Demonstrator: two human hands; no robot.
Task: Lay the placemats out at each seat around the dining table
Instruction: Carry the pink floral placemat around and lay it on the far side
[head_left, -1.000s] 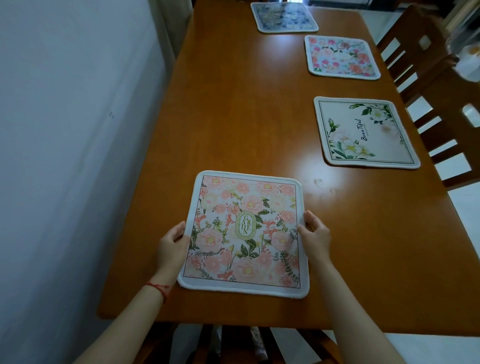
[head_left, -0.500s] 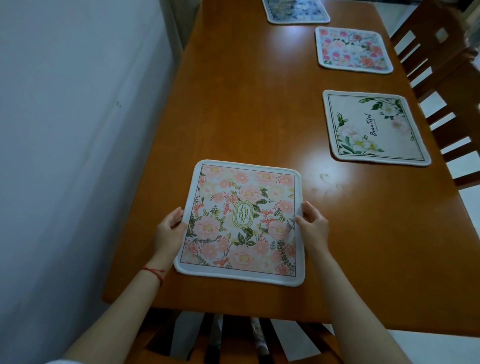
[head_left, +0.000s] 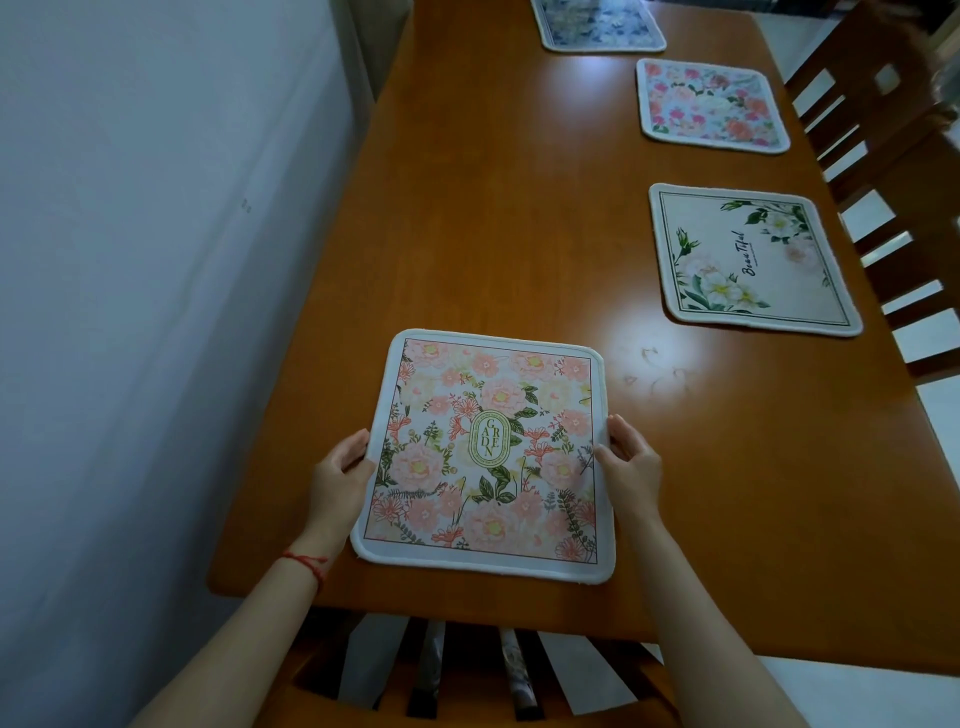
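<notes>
On the wooden table (head_left: 519, 208), both hands hold the "GARDEN" placemat (head_left: 488, 452).

Scene is dimly lit, cool bluish cast on the wall (head_left: 130, 312). A soft glare patch is seen on the table top (head_left: 649, 338), so light is taken as coming from overhead/right. Shadows are kept faint. Wide-angle bowing is seen at frame edges. Motion blur is noted top right, on the chair (head_left: 893, 130). Center is rendered sharp.
</notes>
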